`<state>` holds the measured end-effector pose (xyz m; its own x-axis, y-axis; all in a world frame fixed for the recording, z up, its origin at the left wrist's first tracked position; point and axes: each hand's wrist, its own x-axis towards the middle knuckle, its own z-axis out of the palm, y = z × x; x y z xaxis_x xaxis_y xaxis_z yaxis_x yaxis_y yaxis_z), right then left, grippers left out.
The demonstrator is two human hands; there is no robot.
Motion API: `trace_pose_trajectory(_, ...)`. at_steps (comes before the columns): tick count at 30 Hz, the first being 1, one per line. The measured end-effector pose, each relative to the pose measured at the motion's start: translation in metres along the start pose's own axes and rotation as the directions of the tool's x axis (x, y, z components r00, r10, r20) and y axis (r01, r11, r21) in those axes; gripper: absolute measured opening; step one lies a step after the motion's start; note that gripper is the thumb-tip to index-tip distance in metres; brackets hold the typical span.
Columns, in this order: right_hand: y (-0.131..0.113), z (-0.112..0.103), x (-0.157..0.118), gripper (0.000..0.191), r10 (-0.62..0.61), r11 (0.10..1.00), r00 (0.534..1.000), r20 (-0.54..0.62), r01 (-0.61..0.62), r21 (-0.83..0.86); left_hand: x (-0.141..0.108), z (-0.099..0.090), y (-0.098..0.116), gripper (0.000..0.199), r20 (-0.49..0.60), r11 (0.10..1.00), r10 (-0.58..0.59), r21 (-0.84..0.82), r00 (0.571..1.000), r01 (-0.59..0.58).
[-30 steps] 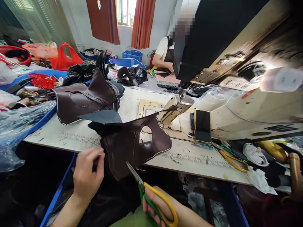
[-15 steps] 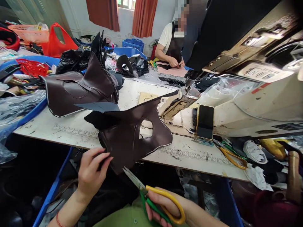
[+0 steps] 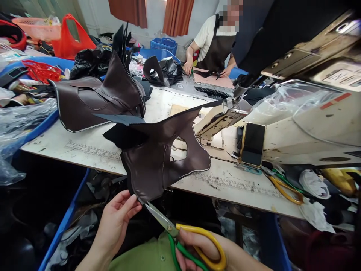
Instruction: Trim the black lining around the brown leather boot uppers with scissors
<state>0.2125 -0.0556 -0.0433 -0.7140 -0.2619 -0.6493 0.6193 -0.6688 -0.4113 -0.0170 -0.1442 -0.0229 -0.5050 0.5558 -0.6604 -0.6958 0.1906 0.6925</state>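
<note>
A dark brown leather piece with a cut-out hole lies across the table's front edge, its far strip reaching to the sewing machine's arm. My left hand pinches the piece's near lower corner between thumb and fingers. In my right hand is a pair of scissors with one yellow and one green handle. The blade tips are at the leather's near edge, just right of my left fingertips. Whether the blades are around the edge or only beside it, I cannot tell.
A stack of brown leather pieces stands at the left of the table. Right of the machine arm lie a phone and another pair of scissors. A co-worker handles dark pieces at the back. Blue bins flank me below.
My left hand has moved right and closed on the leather's corner. The scissors have come up to the edge beside it. The view has shifted slightly, and the co-worker's hands have moved apart.
</note>
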Motion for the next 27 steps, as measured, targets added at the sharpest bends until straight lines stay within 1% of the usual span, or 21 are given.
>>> trace_pose_trajectory(5,-0.010,0.001,0.007,0.084,0.016,1.000,0.998,0.055,-0.016,0.014,-0.002,0.000,-0.001,0.045,-0.003,1.000,0.005,-0.007,1.000,-0.005)
trace_pose_trajectory(7,-0.015,0.005,0.007,0.085,0.021,1.000,0.999,0.049,-0.022,0.015,-0.002,0.001,-0.001,0.044,-0.002,1.000,-0.005,-0.022,1.000,0.005)
trace_pose_trajectory(10,-0.018,0.012,0.004,0.080,-0.053,0.999,0.998,-0.013,0.053,-0.011,-0.002,0.003,-0.001,0.044,-0.006,0.998,-0.026,-0.063,1.000,0.026)
trace_pose_trajectory(13,-0.012,0.016,0.001,0.074,-0.155,0.987,0.986,-0.057,0.152,-0.044,-0.003,0.005,-0.002,0.043,0.000,0.994,-0.053,-0.092,0.999,0.052)
trace_pose_trajectory(15,-0.007,0.016,0.001,0.075,-0.184,0.983,0.981,-0.064,0.182,-0.034,-0.004,0.008,-0.003,0.043,0.000,0.992,-0.068,-0.105,0.998,0.068)
trace_pose_trajectory(17,-0.003,0.017,0.003,0.078,-0.185,0.983,0.981,-0.065,0.185,-0.007,-0.005,0.010,-0.004,0.044,-0.001,0.991,-0.066,-0.116,0.998,0.065)
trace_pose_trajectory(20,-0.004,0.019,0.004,0.084,-0.151,0.988,0.988,-0.046,0.152,0.028,-0.006,0.014,-0.006,0.042,0.017,0.993,-0.044,-0.110,0.999,0.046)
trace_pose_trajectory(23,-0.007,0.017,0.003,0.083,-0.137,0.988,0.990,-0.024,0.138,0.070,-0.007,0.017,-0.005,0.040,0.043,0.995,-0.034,-0.094,0.999,0.038)
trace_pose_trajectory(25,-0.007,0.013,0.001,0.080,-0.133,0.986,0.991,0.029,0.130,0.108,-0.008,0.019,-0.004,0.039,0.061,0.995,-0.043,-0.093,0.997,0.049)
trace_pose_trajectory(27,-0.007,0.009,0.000,0.078,-0.131,0.982,0.984,0.117,0.113,0.151,-0.008,0.021,-0.004,0.038,0.077,0.993,-0.054,-0.099,0.996,0.062)
